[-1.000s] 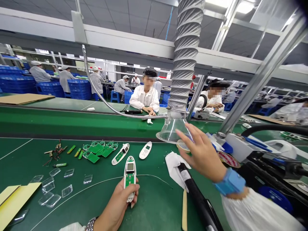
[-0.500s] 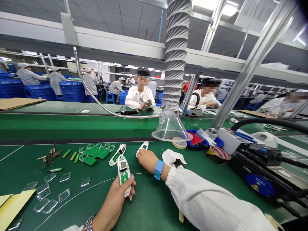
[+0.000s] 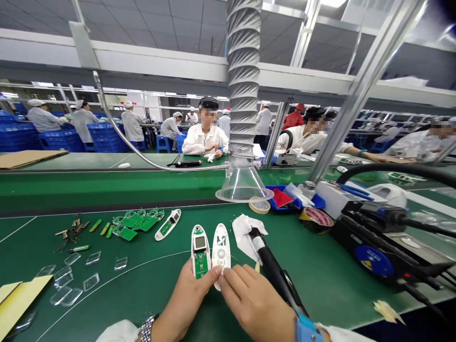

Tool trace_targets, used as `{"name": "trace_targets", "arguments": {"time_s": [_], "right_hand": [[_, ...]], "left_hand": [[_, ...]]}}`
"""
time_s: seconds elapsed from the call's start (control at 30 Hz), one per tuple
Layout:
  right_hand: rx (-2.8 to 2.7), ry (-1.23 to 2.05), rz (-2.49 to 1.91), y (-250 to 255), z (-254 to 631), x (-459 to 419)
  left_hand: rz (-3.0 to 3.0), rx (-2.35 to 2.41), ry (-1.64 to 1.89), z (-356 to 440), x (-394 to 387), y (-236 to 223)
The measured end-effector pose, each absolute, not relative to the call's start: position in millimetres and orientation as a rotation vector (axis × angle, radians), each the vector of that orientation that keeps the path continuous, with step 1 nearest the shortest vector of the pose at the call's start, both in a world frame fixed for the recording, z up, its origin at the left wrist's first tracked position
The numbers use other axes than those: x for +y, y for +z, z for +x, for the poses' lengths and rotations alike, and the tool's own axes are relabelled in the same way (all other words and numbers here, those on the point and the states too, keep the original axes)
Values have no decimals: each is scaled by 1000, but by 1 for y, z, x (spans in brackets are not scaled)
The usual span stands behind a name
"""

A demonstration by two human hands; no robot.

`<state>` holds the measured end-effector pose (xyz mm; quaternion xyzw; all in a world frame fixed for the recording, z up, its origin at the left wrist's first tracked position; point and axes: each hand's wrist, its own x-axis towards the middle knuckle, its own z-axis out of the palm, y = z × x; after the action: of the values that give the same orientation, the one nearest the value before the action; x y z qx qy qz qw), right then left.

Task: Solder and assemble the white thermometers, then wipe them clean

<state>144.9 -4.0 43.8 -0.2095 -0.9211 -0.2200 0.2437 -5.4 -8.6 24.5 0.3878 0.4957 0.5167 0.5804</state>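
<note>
My left hand (image 3: pixel 185 304) grips a white device half (image 3: pixel 200 251) with a small screen and a green circuit board showing inside. My right hand (image 3: pixel 254 304) holds a white cover shell (image 3: pixel 221 249) by its lower end, side by side with the first half and touching it. Both pieces stand upright above the green mat (image 3: pixel 160 289). Another open device half (image 3: pixel 167 224) lies on the mat to the left, next to a pile of green circuit boards (image 3: pixel 133 222).
A black soldering iron (image 3: pixel 272 268) lies on a white cloth (image 3: pixel 244 230) right of my hands. A clear fume funnel (image 3: pixel 243 183) hangs behind, near a tape roll (image 3: pixel 259 205). Clear lenses (image 3: pixel 73 275) and cardboard (image 3: pixel 21 297) lie left. Machinery (image 3: pixel 377 237) fills the right. Other workers sit beyond.
My right hand picked the white cover shell off the mat and brought it back beside the device half in my left hand. My view shifted slightly right.
</note>
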Motion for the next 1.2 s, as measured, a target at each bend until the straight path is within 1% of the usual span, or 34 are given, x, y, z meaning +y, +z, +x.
{"name": "trace_targets", "arguments": {"time_s": [0.07, 0.13, 0.17, 0.23, 0.3, 0.33, 0.37, 0.4, 0.43, 0.53, 0.63, 0.7, 0.77, 0.87, 0.93, 1.07, 1.2], "right_hand": [[-2354, -382, -640, 44, 167, -10], [-2073, -54, -838, 42, 191, -15], [-1901, 156, -944, 40, 202, -17], [-1559, 678, -1063, 35, 218, -22], [-1220, 1180, -997, 32, 228, -26], [-1054, 1350, -925, 30, 233, -29], [-896, 1433, -861, 30, 238, -31], [-760, 1436, -812, 29, 246, -33], [-654, 1372, -780, 28, 258, -36], [-457, 1024, -798, 24, 313, -53], [-295, 627, -929, 11, 390, -79], [-197, 447, -1027, -2, 445, -89], [-132, 398, -1066, -14, 495, -87], [-99, 440, -1116, -30, 552, -63], [-91, 484, -1150, -37, 577, -41], [-72, 557, -1209, -48, 602, -9], [-86, 597, -1217, -61, 610, -3]], "left_hand": [[925, 1172, 1184, 7, -10, 31], [950, 1153, 1142, 22, -11, 38], [966, 1124, 1115, 31, -11, 42], [1010, 1028, 1046, 56, -11, 47], [1061, 920, 971, 85, -11, 49], [1087, 878, 935, 101, -11, 49], [1112, 853, 901, 116, -11, 49], [1137, 845, 867, 130, -10, 48], [1161, 846, 827, 144, -9, 48], [1233, 845, 645, 179, -3, 48], [1283, 785, 494, 212, -1, 49], [1288, 727, 417, 239, -6, 49], [1285, 669, 302, 271, -15, 47], [1276, 617, 74, 325, -30, 42], [1241, 658, -1, 360, -37, 38], [1159, 698, 58, 413, -40, 32], [1130, 699, 165, 451, -32, 19]]}}
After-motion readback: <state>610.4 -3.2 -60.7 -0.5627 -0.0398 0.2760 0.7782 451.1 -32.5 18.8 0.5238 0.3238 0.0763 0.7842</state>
